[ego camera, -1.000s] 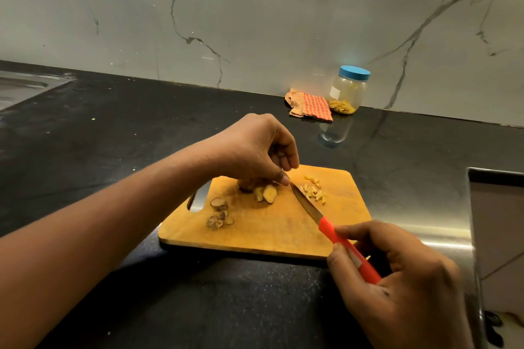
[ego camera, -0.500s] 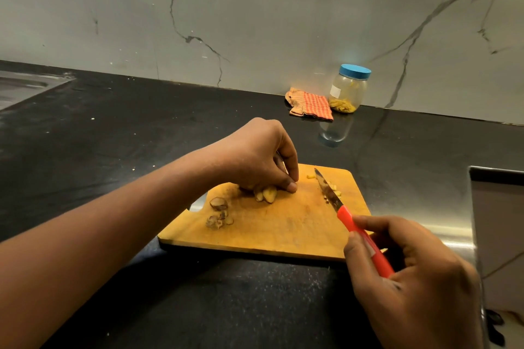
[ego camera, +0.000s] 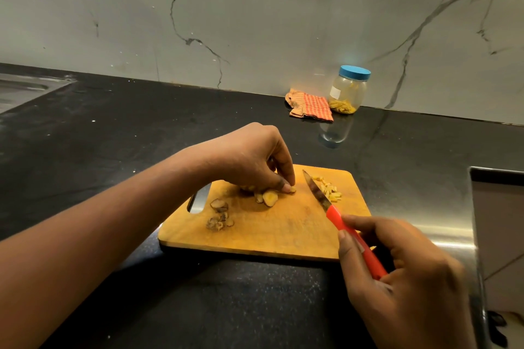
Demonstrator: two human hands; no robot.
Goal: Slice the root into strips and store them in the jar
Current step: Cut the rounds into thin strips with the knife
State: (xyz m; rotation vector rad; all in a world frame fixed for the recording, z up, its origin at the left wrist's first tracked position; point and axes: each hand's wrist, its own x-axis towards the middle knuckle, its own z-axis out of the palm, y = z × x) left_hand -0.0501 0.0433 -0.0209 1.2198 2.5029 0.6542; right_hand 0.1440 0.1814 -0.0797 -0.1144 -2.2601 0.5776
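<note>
A wooden cutting board lies on the black counter. My left hand is curled over root slices at the board's middle, fingertips pinching one small piece. My right hand grips the red handle of a knife, its blade lying just right of my left fingertips. Cut yellow strips sit beyond the blade. Brown peelings lie at the board's left. A jar with a blue lid and some strips inside stands by the wall.
A checked orange cloth lies left of the jar. A steel sink is at the far left. A raised metal-edged unit borders the counter on the right. The marble wall backs the counter.
The knife swung right, away from the slices, then its tip came back slightly toward my left fingers. My left hand lowered onto the slices and stays there.
</note>
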